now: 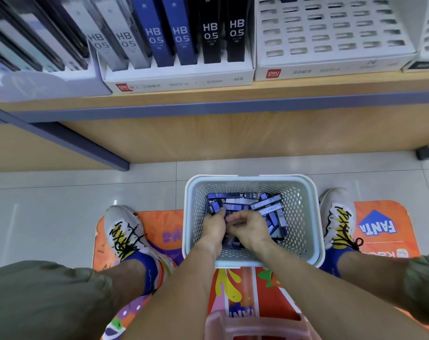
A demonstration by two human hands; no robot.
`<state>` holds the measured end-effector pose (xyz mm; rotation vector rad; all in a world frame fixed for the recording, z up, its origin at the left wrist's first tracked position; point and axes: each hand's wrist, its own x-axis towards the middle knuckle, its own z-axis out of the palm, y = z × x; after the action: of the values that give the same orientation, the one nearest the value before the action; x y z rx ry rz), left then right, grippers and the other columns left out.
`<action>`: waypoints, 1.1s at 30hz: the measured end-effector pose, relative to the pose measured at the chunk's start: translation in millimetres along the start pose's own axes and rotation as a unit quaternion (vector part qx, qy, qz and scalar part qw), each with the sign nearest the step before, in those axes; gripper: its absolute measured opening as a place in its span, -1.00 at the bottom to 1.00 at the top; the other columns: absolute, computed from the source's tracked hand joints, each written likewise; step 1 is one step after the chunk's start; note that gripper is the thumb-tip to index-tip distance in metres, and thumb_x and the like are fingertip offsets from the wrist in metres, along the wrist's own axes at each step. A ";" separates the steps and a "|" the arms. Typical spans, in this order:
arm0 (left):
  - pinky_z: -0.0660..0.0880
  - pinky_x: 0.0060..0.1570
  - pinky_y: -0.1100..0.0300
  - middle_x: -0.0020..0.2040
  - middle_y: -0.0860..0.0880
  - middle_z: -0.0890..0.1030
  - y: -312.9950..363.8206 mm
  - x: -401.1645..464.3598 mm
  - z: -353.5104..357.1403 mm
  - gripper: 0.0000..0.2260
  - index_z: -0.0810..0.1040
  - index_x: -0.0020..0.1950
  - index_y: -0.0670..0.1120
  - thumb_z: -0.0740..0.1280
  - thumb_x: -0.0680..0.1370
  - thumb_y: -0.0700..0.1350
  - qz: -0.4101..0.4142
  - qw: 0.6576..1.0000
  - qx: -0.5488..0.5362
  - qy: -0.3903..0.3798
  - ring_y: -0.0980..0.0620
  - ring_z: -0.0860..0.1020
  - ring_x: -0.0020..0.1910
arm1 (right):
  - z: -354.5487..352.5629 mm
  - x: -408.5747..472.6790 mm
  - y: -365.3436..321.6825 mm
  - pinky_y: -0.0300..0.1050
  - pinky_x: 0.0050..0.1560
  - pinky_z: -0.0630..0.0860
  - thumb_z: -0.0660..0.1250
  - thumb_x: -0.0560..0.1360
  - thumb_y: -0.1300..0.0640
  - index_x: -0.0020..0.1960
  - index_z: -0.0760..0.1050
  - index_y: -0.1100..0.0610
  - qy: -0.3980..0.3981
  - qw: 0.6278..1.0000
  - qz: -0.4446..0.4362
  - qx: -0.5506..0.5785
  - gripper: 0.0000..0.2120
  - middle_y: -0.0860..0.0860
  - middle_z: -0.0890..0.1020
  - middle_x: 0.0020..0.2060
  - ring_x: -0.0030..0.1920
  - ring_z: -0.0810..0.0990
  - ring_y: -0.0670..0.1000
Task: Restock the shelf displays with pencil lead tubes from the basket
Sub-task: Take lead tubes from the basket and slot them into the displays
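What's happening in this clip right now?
A person crouches in front of a low shelf, with both hands in a pale basket on the floor. The left hand and right hand are sorting through a heap of blue and grey lead tubes. Whether either grips one is unclear. On the shelf, one display box is stocked; the white tray beside it looks mostly empty.

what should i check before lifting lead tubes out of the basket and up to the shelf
1. Both hands in the basket: ok, left hand and right hand are down among the pencil lead tubes.
2. Firm grip on tubes: cannot tell, the curled fingers hide what they hold.
3. Stock left in the basket: ok, blue and grey tubes remain.
4. Free slots: ok, the white display tray on the right has many open slots.
5. Left HB 0.5 display box: looks full in front.
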<state>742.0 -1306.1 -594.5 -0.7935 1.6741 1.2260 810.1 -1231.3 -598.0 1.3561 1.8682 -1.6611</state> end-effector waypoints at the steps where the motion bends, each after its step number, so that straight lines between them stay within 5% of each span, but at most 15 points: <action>1: 0.45 -0.33 0.16 -0.13 -0.07 0.52 -0.5 0.6 -0.1 -0.91 0.36 0.17 -0.09 0.22 0.72 -0.10 0.010 1.000 -0.002 0.011 0.00 0.52 -0.21 | -0.9 0.6 -2.8 -0.34 -0.07 0.58 0.53 0.46 0.20 -0.01 0.69 0.08 0.000 1.000 -0.001 -0.011 -0.87 -0.06 0.73 -0.16 -0.12 0.70 -0.06; 6: 0.42 -0.53 0.22 -0.31 -0.15 0.55 2.0 3.2 6.0 -0.84 0.42 -0.04 -0.19 0.10 0.67 -0.31 -0.008 0.998 -0.051 0.019 -0.04 0.49 -0.45 | -2.8 15.7 -10.0 -0.09 0.19 0.55 0.37 0.53 0.29 0.32 0.53 0.10 0.098 0.979 -0.086 -0.158 -0.63 0.02 0.62 0.23 0.14 0.62 0.05; 9: 0.48 -0.44 0.17 -0.34 -0.12 0.52 1.6 8.8 9.1 -0.77 0.46 -0.10 -0.18 0.07 0.65 -0.32 -0.011 0.998 -0.060 0.022 -0.03 0.45 -0.46 | -4.8 26.4 -14.1 -0.08 0.33 0.44 0.33 0.51 0.39 0.48 0.41 0.12 0.038 0.931 -0.183 -0.314 -0.44 0.07 0.50 0.38 0.32 0.51 0.12; 14: 0.34 -0.59 0.28 -0.42 -0.05 0.42 3.2 9.8 6.3 -0.78 0.47 -0.12 -0.12 0.11 0.67 -0.20 -0.013 0.998 -0.050 0.044 0.03 0.32 -0.55 | -5.1 37.8 -15.4 0.05 0.28 0.49 0.44 0.47 0.30 0.58 0.21 0.14 -0.030 0.877 -0.183 -0.443 -0.25 0.10 0.33 0.42 0.32 0.44 0.20; 20: 0.34 -0.49 0.18 -0.37 -0.07 0.46 -3.5 16.1 4.7 -0.91 0.43 -0.02 -0.11 0.23 0.69 -0.19 -0.012 0.998 -0.033 0.050 0.02 0.38 -0.48 | -2.5 45.7 -10.3 0.03 0.24 0.51 0.40 0.50 0.28 0.31 0.53 0.06 -0.011 0.838 -0.187 -0.513 -0.60 0.07 0.41 0.29 0.28 0.42 0.14; 33: 0.37 -0.46 0.18 -0.37 -0.05 0.39 -14.5 23.2 0.5 -0.84 0.50 0.23 -0.19 0.27 0.68 -0.17 -0.020 0.998 -0.035 0.049 0.04 0.27 -0.49 | -5.7 56.3 -28.8 -0.01 0.13 0.48 0.35 0.55 0.19 0.13 0.52 0.18 -0.107 0.787 -0.193 -0.577 -0.84 0.13 0.60 0.11 0.22 0.48 0.17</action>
<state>745.6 -1309.9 -621.3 -0.9405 1.6929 1.2415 760.7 -1198.1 -620.2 0.2560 2.3850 -0.4106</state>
